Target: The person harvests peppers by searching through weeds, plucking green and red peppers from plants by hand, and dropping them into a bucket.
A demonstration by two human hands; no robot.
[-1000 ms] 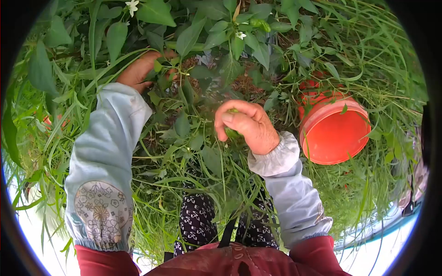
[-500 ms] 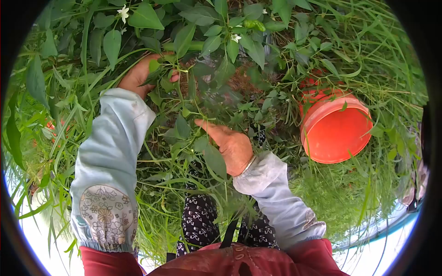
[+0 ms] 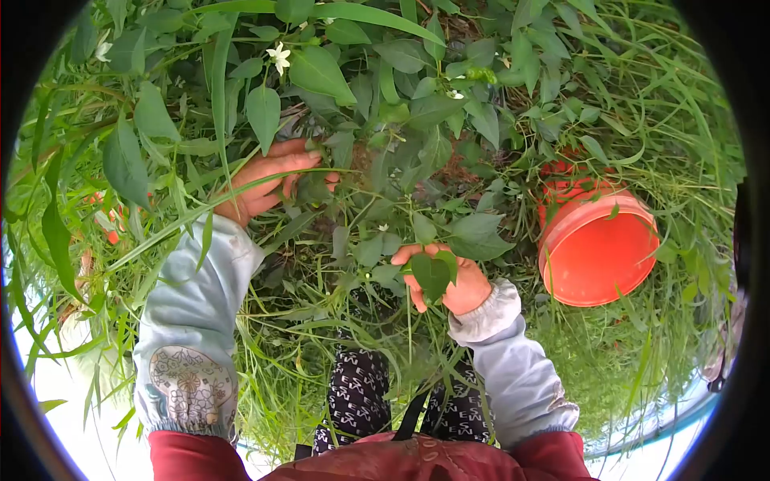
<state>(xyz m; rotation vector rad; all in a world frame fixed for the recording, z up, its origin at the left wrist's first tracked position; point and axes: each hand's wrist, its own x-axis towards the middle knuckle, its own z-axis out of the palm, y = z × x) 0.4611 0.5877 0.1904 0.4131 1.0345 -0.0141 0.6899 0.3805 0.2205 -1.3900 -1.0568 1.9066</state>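
Observation:
Leafy pepper plants fill the space before me, with a white flower [image 3: 278, 58] and a small green pepper [image 3: 482, 74] among the leaves. My left hand [image 3: 261, 183] reaches into the foliage at left, its fingers stretched out and apart, partly behind grass blades and leaves. Lower down and to the right, my right hand [image 3: 464, 287] has its fingers curled round a leafy sprig of pepper plant [image 3: 431, 276]; leaves cover part of the fingers. An orange bucket [image 3: 601, 252] lies tilted in the grass to the right, its mouth facing me.
Long grass [image 3: 674, 160] grows thickly on both sides and around the bucket. My legs in black patterned trousers [image 3: 357, 393] are at the bottom. Something orange-red [image 3: 111, 228] shows through the grass at far left.
My right hand has moved right and slightly down, and its outstretched fingers are now curled among leaves. My left hand sits a little lower. The view has shifted slightly.

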